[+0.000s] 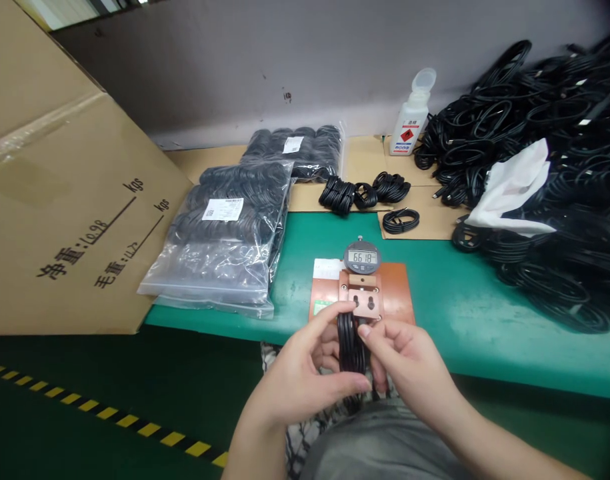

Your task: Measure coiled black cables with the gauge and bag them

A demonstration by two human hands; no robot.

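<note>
A coiled black cable (351, 343) stands on edge in my left hand (305, 363), with the thumb below and the fingers round its far side. Close beside the coil, my right hand (402, 350) pinches a dark end of the cable between thumb and fingers. That end points at the front of a copper-coloured metal fixture (365, 303); whether it sits inside the fixture cannot be made out. On top of the fixture a digital dial gauge (363, 257) reads about 6.618. An orange-brown base plate (397, 287) lies under it on the green table mat (305, 247).
Clear bags (219, 247) of coiled cables lie left of the fixture, beside a large cardboard box (99, 220). Behind are several loose coils (337, 195), one single coil (401, 221) and a white bottle (409, 123). A cable heap (545, 253) with a white cloth (515, 190) fills the right.
</note>
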